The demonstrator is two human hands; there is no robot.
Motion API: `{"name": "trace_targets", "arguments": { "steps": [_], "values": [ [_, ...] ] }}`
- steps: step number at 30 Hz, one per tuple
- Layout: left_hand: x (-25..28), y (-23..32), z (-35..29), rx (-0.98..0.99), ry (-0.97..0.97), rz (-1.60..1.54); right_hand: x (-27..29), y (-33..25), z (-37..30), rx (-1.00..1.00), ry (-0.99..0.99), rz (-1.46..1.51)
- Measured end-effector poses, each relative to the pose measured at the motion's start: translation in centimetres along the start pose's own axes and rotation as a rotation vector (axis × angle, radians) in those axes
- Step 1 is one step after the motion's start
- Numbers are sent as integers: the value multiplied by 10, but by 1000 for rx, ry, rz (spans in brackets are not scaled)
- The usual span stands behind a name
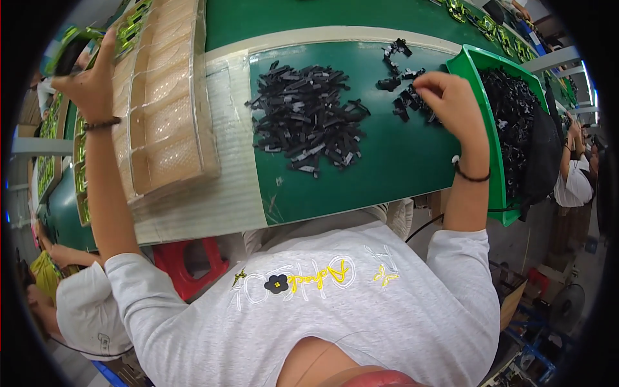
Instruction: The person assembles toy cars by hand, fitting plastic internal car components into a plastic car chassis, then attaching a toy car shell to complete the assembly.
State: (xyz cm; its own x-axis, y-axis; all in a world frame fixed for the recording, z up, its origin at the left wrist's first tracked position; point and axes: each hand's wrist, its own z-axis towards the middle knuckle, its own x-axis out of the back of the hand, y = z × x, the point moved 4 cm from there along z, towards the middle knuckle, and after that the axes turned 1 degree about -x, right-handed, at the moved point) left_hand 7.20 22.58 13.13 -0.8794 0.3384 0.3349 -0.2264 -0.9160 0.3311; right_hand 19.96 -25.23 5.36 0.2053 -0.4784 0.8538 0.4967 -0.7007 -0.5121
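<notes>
My left hand [90, 87] is raised at the far left. Its thumb and fingers are around a shiny green-and-black part [72, 55], which is blurred near the picture's rim. My right hand [448, 97] is over the right side of the green table, thumb and forefinger pinched together. Whatever is in that pinch is hidden or too small to name. Beneath and beside it lie several small black plastic pieces [390, 84]. A large heap of long, thin black plastic pieces [309, 109] lies on the table between my hands.
A divided tan tray [164, 97] stands at the left, with shiny green parts [132, 22] along its outer row. At the right, a green bin [493, 138] is full of black pieces. A black cloth [545, 151] hangs over its side. Other people sit at both sides; a red stool [190, 267] is below.
</notes>
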Motion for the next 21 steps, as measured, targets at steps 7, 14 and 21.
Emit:
{"name": "trace_targets", "arguments": {
  "steps": [7,14,21],
  "values": [
    [-77,153,-93,1023,-310,-1628,-24,0,-21,405,51,-208],
    [-119,185,-133,1264,-499,-2090,-31,4,-26,478,-21,-393],
    [-122,172,-151,1142,-553,-2178,-15,-69,-37,579,216,78]
  ]
}}
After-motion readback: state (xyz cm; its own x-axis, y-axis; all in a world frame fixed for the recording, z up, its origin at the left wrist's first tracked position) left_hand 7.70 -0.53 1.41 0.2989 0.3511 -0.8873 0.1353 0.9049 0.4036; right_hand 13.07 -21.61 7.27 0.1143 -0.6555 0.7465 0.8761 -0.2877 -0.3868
